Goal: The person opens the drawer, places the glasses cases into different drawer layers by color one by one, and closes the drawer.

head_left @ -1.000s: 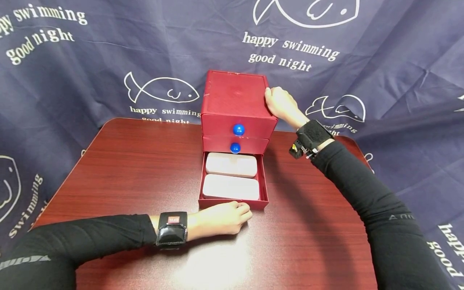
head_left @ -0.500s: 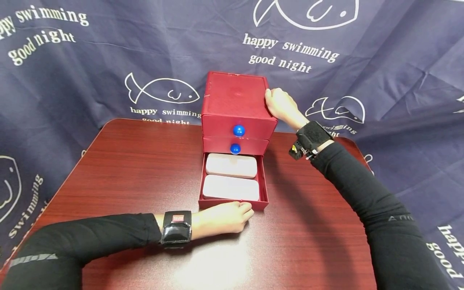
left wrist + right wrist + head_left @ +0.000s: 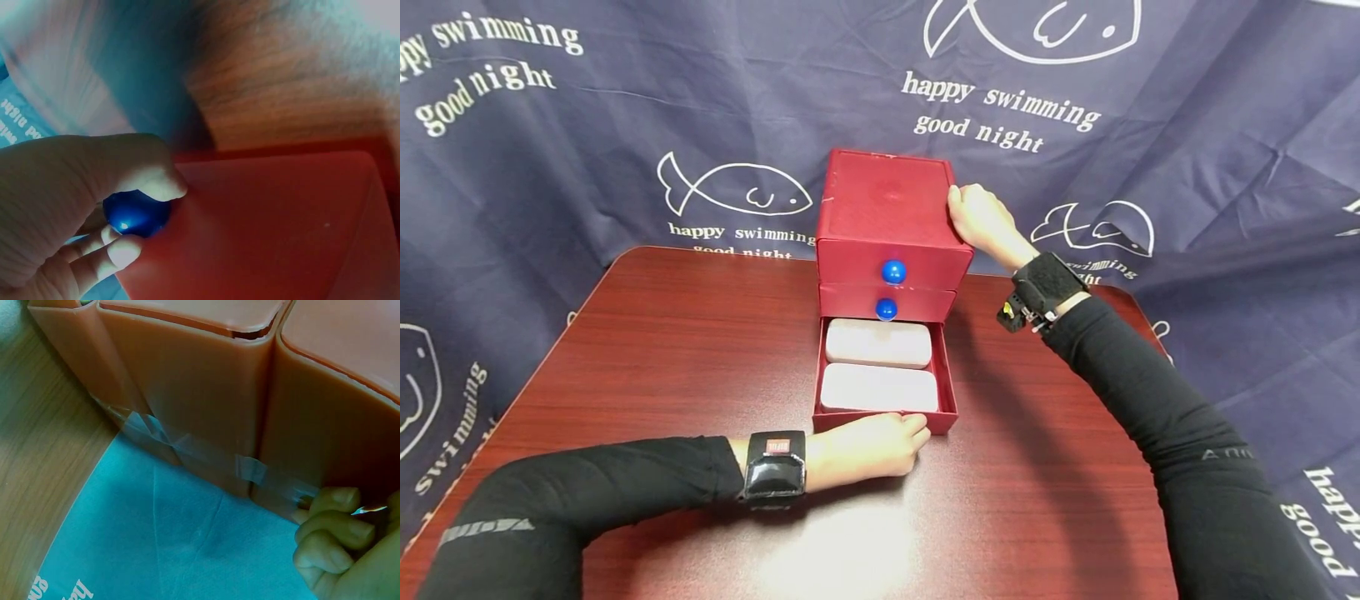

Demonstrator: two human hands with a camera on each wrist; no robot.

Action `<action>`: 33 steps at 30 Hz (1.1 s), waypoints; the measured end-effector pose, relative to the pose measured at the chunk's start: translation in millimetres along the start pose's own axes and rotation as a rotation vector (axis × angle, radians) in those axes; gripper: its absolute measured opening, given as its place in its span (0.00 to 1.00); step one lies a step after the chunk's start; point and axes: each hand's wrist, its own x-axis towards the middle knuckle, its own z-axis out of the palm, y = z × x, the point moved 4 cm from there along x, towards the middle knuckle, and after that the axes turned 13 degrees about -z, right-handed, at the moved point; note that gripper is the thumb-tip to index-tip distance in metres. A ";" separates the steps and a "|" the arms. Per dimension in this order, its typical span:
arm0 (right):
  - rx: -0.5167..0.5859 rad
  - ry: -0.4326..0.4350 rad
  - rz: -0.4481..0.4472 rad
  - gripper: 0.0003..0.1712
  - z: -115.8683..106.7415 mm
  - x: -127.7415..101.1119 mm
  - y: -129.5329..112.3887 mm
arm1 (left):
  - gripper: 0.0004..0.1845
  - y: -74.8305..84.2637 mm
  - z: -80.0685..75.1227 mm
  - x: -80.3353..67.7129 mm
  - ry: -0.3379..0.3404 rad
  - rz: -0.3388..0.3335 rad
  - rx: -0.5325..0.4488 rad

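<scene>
A: Head view, nearest first: the left hand (image 3: pixel 872 444) sits at the front of the bottom drawer (image 3: pixel 946 392), and against the frame a second back the drawer front has crept a little toward the chest. The hand went with it.

B: What is it holding?

A: The left wrist view shows thumb and fingers pinched round a blue knob (image 3: pixel 136 212) on the drawer's red front. So I judge the drawer is being pushed shut, with most of its travel left.

B: Anything inside to catch?

A: Two white cases (image 3: pixel 878 387) lie flat in it, one behind the other, below the walls as far as I can tell. Bare red table (image 3: pixel 685 350) lies on both sides.

B: And further back?

A: The right hand (image 3: pixel 981 218) has not moved: it rests against the right upper edge of the red drawer chest (image 3: pixel 887 204); the right wrist view shows its fingers curled at the side wall. Beyond hangs the navy cloth (image 3: pixel 625 100), close behind the chest.
</scene>
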 end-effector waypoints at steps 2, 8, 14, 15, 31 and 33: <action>0.000 0.002 -0.005 0.28 0.3 0.2 0.1 | 0.10 -0.9 0.4 1.8 -0.004 0.000 0.009; -0.001 0.011 -0.021 0.28 0.8 1.1 -0.1 | 0.11 -2.2 2.9 5.7 -0.012 0.004 0.014; -0.004 0.011 -0.021 0.28 1.2 1.6 0.9 | 0.10 -6.2 3.2 7.4 0.016 0.011 0.050; -0.003 0.011 -0.022 0.28 1.3 1.7 1.1 | 0.10 -6.7 3.7 7.7 0.018 0.015 0.053; 0.001 0.004 -0.019 0.29 0.2 0.7 0.5 | 0.10 -16.2 11.7 8.1 0.011 0.085 0.100; 0.002 0.005 -0.017 0.29 0.3 0.7 0.5 | 0.09 -18.4 13.7 8.4 0.004 0.087 0.113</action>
